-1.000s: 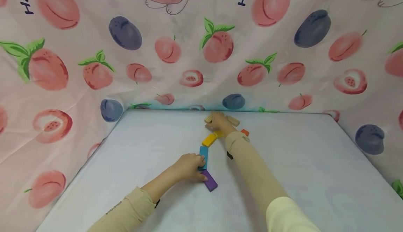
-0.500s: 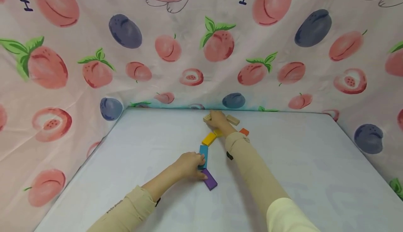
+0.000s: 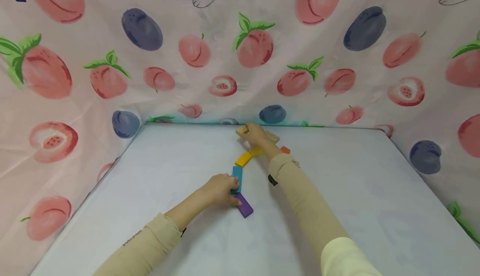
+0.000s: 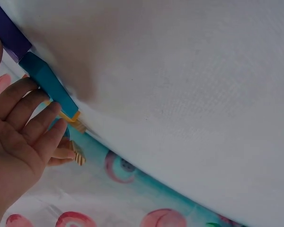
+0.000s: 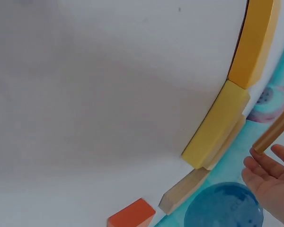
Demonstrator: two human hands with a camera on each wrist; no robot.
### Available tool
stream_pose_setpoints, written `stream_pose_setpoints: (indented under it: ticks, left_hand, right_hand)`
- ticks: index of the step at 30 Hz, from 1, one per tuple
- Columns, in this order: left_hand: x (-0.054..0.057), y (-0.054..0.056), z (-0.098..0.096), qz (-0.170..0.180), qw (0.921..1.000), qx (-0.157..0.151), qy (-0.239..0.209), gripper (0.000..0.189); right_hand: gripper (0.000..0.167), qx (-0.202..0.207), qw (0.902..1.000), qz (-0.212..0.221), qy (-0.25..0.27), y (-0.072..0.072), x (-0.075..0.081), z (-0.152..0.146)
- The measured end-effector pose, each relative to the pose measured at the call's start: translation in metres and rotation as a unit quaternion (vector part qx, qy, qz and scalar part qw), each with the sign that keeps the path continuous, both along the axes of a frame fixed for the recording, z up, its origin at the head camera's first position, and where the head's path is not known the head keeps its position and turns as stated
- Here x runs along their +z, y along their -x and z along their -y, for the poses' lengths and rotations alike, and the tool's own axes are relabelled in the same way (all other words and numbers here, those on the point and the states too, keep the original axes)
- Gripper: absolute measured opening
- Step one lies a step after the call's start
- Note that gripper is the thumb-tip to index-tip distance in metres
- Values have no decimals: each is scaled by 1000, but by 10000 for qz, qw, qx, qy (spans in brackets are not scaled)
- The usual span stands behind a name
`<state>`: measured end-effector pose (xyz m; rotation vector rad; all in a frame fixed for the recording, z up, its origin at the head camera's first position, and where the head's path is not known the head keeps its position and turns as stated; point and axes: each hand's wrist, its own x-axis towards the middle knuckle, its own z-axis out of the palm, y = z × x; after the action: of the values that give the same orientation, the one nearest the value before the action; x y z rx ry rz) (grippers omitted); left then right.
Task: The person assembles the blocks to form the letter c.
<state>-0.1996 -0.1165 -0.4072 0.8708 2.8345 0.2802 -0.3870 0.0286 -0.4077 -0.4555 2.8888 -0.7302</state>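
Near the table's back edge my right hand pinches a striped light-wood piece; the right wrist view shows this wooden piece between thumb and fingers. My left hand lies at the left side of the row, its fingertips on the blue block and its thumb on the purple block. In the left wrist view the fingers touch the blue block's side, loosely bent. Further back, an orange-yellow block and a yellow block continue the curved row, partly behind the right arm.
A plain wooden block lies at the back, right of the right hand. An orange-red block shows beside the right sleeve. All stand on a white table, with a fruit-print cloth hanging behind it.
The head view has shifted slightly, moving everything up and left. My right hand and the striped wooden piece have risen a little toward the back edge. The left hand keeps its place on the blocks.
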Motion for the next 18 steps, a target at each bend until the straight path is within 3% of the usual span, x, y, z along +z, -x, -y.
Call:
stream_pose_setpoints:
  ticks: [5,12,18]
  left_hand:
    - [-1,1,0,14,10000,-28,-9,38]
    - [-4,-1,-2,85,10000,-6,-4,43]
    - [-2,0,-1,29,9999,70,-83,38]
  right_hand:
    - [59,41,9999,-95,104,-5,4,-5]
    - [57,151,9988,-365,293,-14,5,-15]
    - [66,226,9971,-592,428,-21,16,-19]
